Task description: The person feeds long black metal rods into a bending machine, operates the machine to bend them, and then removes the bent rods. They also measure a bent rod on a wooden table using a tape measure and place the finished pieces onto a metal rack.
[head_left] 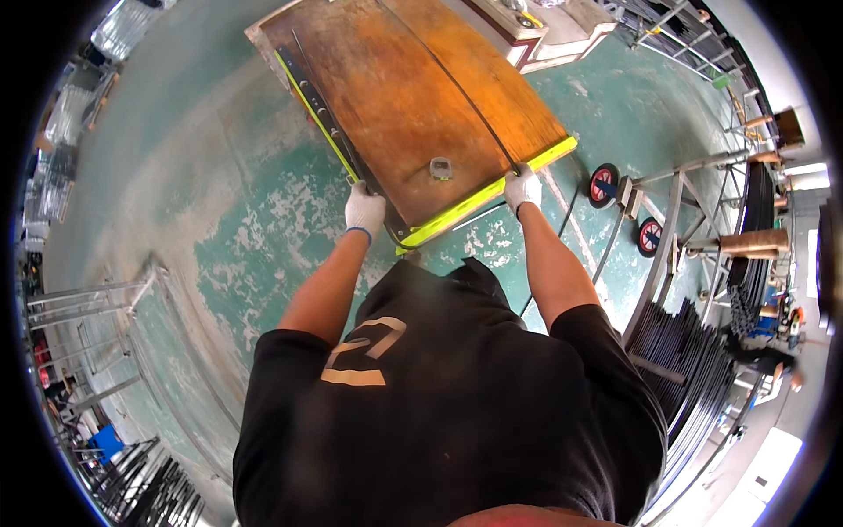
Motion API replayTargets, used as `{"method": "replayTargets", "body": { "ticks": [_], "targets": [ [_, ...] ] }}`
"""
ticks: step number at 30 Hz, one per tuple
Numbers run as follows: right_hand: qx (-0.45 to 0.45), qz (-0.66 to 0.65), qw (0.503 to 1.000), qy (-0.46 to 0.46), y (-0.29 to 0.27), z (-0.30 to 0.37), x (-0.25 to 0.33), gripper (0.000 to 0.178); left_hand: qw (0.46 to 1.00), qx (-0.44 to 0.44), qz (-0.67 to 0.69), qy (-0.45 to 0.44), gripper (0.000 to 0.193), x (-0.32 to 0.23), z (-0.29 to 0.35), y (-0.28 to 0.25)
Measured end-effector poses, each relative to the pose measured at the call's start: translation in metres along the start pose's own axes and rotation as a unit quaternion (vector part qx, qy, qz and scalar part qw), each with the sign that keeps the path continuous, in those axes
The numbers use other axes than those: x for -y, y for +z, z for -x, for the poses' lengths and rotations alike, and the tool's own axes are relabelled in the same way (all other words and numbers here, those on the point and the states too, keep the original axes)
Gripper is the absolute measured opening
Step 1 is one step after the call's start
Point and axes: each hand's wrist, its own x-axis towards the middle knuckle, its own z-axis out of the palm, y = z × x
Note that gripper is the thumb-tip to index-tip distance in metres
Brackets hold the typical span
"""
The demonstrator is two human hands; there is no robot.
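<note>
A wooden-topped table (395, 97) with worn, orange-brown boards stands before me, its near and left edges lined in bright yellow-green. My left hand (364, 211), in a white glove, is closed at the left edge, beside a dark strip (320, 107); its fingers partly hide what they grip. At the near edge, toward the right corner, my gloved right hand (523, 187) is closed around the end of a long, thin black strip (457, 86). That strip runs across the tabletop to the far side. A small grey tape measure (441, 169) lies between the hands.
Beyond the table at the right is a pale cabinet-like unit (562, 39). To my right are red-rimmed wheels (603, 185), a metal frame (672, 233) and stacked black bars (689, 351). A metal rack (88, 303) stands left on the worn green floor (263, 233).
</note>
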Motion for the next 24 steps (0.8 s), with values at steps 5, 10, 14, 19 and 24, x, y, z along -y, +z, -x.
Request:
{"method": "replayTargets", "body": {
  "ticks": [5, 10, 14, 19, 24],
  "targets": [
    [0.109, 0.107, 0.985, -0.084, 0.018, -0.057, 0.007, 0.04, 0.979, 0.014, -0.151, 0.134, 0.032, -0.047, 0.022, -0.008],
    [0.146, 0.16, 0.962, -0.165, 0.026, -0.097, 0.008, 0.037, 0.95, 0.066, -0.224, 0.206, 0.023, -0.05, 0.039, 0.019],
    [0.164, 0.161, 0.949, -0.217, 0.025, -0.113, -0.011, 0.036, 0.935, 0.087, -0.269, 0.216, 0.017, -0.049, 0.054, 0.04],
    [0.219, 0.157, 0.942, -0.198, 0.008, -0.13, -0.021, 0.037, 0.899, 0.136, -0.362, 0.205, 0.016, -0.074, 0.071, 0.06],
    [0.22, 0.162, 0.939, -0.21, 0.004, -0.131, -0.023, 0.037, 0.893, 0.145, -0.398, 0.151, 0.017, -0.077, 0.075, 0.089]
  ]
}}
